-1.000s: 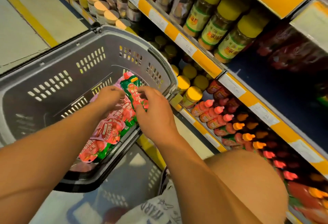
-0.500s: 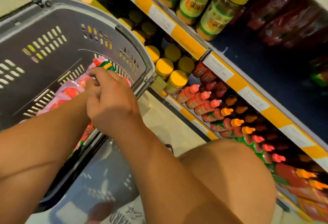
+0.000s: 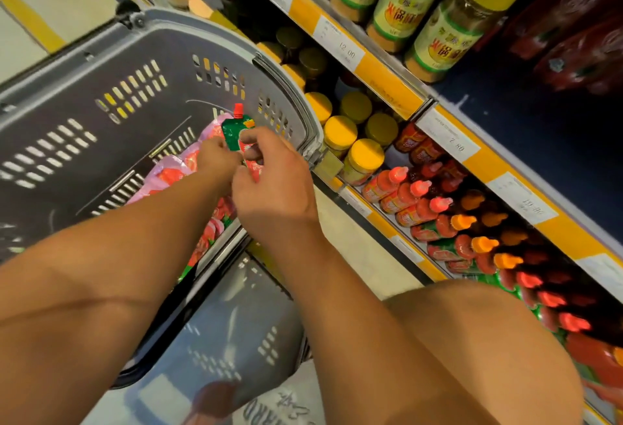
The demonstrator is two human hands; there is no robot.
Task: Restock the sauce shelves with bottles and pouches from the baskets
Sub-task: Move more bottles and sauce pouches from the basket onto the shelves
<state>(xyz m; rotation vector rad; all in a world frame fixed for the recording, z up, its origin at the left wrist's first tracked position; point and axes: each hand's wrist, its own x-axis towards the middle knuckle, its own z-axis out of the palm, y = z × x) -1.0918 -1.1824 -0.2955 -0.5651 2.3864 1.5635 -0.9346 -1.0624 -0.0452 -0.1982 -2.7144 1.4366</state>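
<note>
We are crouching beside the sauce shelves [image 3: 387,64], which are already looking well filled: jars with yellow lids [image 3: 365,155] are standing in rows and red squeeze bottles [image 3: 401,185] are lying packed below them. We are judging the restocking as partly done, since the grey basket [image 3: 101,64] is holding a good layer of red and pink pouches [image 3: 175,171] not yet shelved. Our right hand [image 3: 273,182] is pinching a green-topped spouted pouch [image 3: 236,131], lifting it upright just over the pile. Our left hand [image 3: 215,158] is touching that same pouch, though we cannot tell how its fingers are lying.
</note>
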